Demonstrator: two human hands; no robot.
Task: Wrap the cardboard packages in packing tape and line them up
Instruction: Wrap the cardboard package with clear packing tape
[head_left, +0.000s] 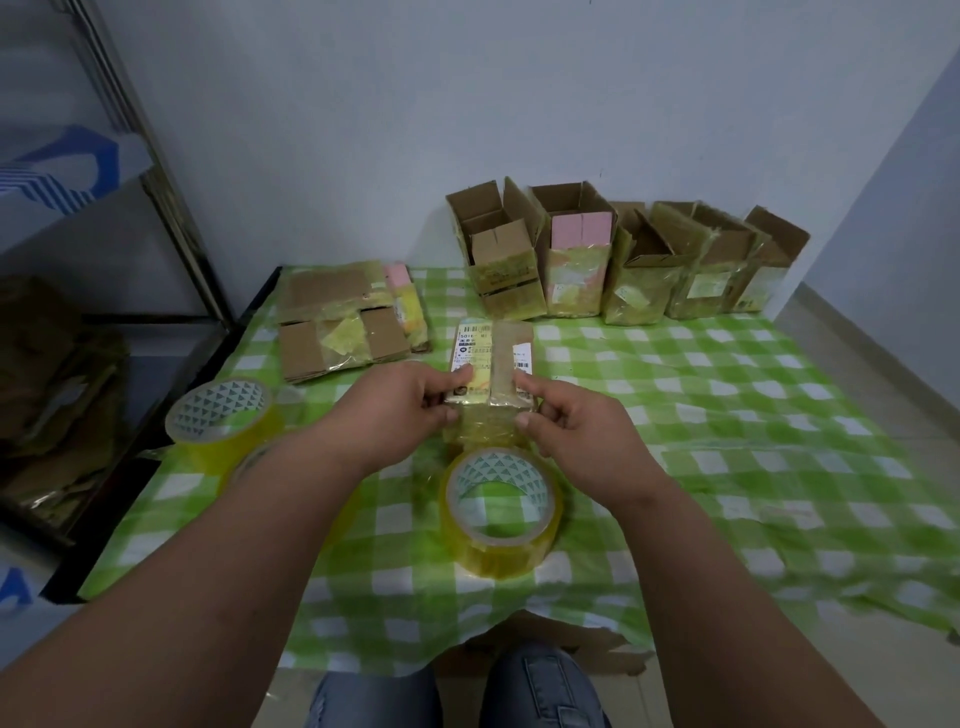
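While both hands, left (410, 402) and right (566, 421), pinch a taped cardboard package (491, 364) on the green-checked tabletop (727, 395), tape roll (501, 512) just before it, open boxes (613, 260) lined behind.

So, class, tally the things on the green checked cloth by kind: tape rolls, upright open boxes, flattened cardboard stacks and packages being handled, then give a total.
Tape rolls: 2
Upright open boxes: 5
Flattened cardboard stacks: 1
Packages held in both hands: 1
Total: 9
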